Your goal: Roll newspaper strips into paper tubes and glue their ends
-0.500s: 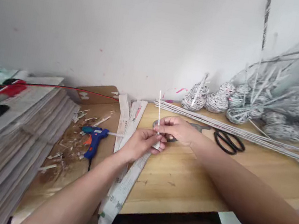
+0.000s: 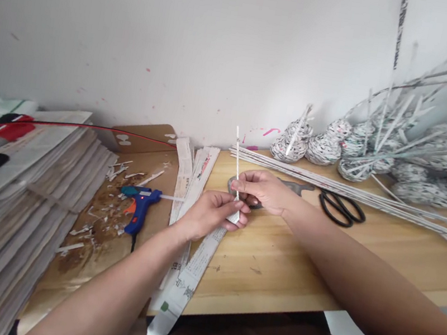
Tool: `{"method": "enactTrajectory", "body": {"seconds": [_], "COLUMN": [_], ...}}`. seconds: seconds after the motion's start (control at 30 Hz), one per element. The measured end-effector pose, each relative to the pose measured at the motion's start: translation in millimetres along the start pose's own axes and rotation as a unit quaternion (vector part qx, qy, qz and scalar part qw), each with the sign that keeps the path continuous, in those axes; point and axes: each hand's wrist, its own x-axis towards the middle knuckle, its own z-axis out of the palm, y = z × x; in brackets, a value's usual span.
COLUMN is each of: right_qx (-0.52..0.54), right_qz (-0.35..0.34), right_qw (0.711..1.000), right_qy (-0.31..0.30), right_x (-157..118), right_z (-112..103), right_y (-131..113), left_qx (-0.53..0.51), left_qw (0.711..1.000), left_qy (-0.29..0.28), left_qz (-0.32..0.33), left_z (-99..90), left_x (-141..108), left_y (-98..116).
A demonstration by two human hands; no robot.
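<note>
Right fingers [image 2: 241, 186] pinched closed on 1 thin paper stick [image 2: 238, 153], tip above them, left fingers [image 2: 228, 211] gripping paper strip [image 2: 205, 252] below.

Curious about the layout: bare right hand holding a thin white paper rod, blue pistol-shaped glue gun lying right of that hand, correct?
No: the head view shows the glue gun left of the right hand, which does hold the paper rod.

A long white printed-paper strip [image 2: 204, 255] slants off the counter [image 2: 275, 272]. A thin white rod [image 2: 237, 153] rises nearly upright at its upper end.
</note>
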Motion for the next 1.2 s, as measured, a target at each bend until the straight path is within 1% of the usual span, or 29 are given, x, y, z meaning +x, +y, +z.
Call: {"method": "enactTrajectory", "body": {"seconds": [0.07,0.1,0.13,0.23,0.27,0.3,0.4,0.43,0.47,0.57,0.6,0.63,0.7,0.73,0.77,0.8,0.87,0.9,0.93,0.97,1.03,1.07,1.1,1.2], "right_qx": [-0.014,-0.017,-0.014,0.010,0.011,0.004,-0.035,-0.039,-0.034,-0.006,-0.006,-0.013,-0.035,-0.041,-0.038,-0.028,-0.003,0.002,0.000,-0.008,-0.025,-0.026,-0.022,-0.003], "right_qz": [0.005,0.009,0.009,-0.006,-0.011,-0.013,0.000,0.002,0.001,-0.019,-0.022,-0.020,-0.008,-0.003,-0.001,-0.003,-0.016,-0.020,-0.021,-0.018,-0.009,-0.009,-0.015,-0.042], "right_qw": [0.999,0.999,0.999,0.999,0.998,0.999,0.999,0.998,0.999,0.999,0.998,0.999,0.999,0.999,0.999,1.000,0.998,0.997,0.997,0.998,1.000,1.000,1.000,0.997], "right_qy": [-0.040,-0.048,-0.039,0.047,0.059,0.053,-0.029,-0.040,-0.031,0.047,0.052,0.040,-0.014,-0.031,-0.029,-0.009,0.056,0.075,0.075,0.056,-0.002,-0.015,-0.008,0.063], "right_x": [-0.3,-0.5,-0.6,-0.7,-0.9,-1.1,-2.1,-2.3,-2.3,-1.7,-1.5,-1.4,-1.5,-1.6,-1.7,-1.8,-1.7,-1.6,-1.6,-1.6,-1.8,-1.8,-1.9,-1.7], "right_z": [-0.5,-0.3,0.2,2.7,3.0,3.0,1.0,0.4,-0.1,-0.4,-0.4,-0.4,-0.2,0.2,0.8,1.5,2.6,2.6,2.2,1.4,-0.2,-0.6,-0.7,1.3], "right_y": [-0.5,-1.0,-1.5,-3.0,-3.5,-4.0,-4.9,-4.9,-4.6,-3.4,-3.3,-3.4,-4.0,-4.3,-4.6,-4.8,-4.9,-4.9,-4.9,-4.9,-4.7,-4.6,-4.4,-4.3], "left_qx": [-0.004,-0.006,-0.007,-0.006,-0.006,-0.007,-0.013,-0.014,-0.014,-0.007,-0.006,-0.006,-0.009,-0.010,-0.010,-0.010,-0.011,-0.013,-0.015,-0.017,-0.020,-0.020,-0.020,-0.016], "left_qw": [1.000,1.000,1.000,1.000,1.000,1.000,1.000,1.000,1.000,1.000,1.000,1.000,1.000,1.000,1.000,1.000,1.000,1.000,1.000,1.000,1.000,1.000,1.000,1.000], "left_qy": [-0.001,0.001,0.002,0.004,0.002,0.000,-0.001,0.001,0.002,0.004,0.004,0.003,0.001,0.001,0.001,0.001,0.001,0.001,-0.001,-0.003,-0.008,-0.009,-0.009,-0.006], "left_qz": [0.003,0.004,0.004,0.006,0.006,0.006,0.014,0.015,0.013,-0.002,-0.005,-0.005,0.000,0.003,0.006,0.008,0.007,0.006,0.006,0.007,0.010,0.010,0.008,-0.004], "left_z": [-0.2,-0.2,-0.1,0.3,0.4,0.3,0.3,0.5,0.8,1.8,1.9,1.7,1.2,0.9,0.8,0.8,0.9,0.8,0.7,0.5,0.1,0.1,0.3,1.6], "left_x": [0.1,0.2,0.2,0.1,0.0,0.1,0.1,0.0,-0.1,-0.7,-0.8,-0.8,-0.7,-0.7,-0.7,-0.7,-0.8,-0.7,-0.6,-0.4,-0.1,-0.1,-0.3,-1.3], "left_y": [-0.6,-0.8,-1.0,-1.2,-1.2,-1.3,-0.9,-0.6,-0.1,1.2,1.3,1.2,0.4,0.0,-0.5,-0.8,-1.5,-1.8,-2.2,-2.5,-2.7,-2.5,-2.1,-0.2]}}
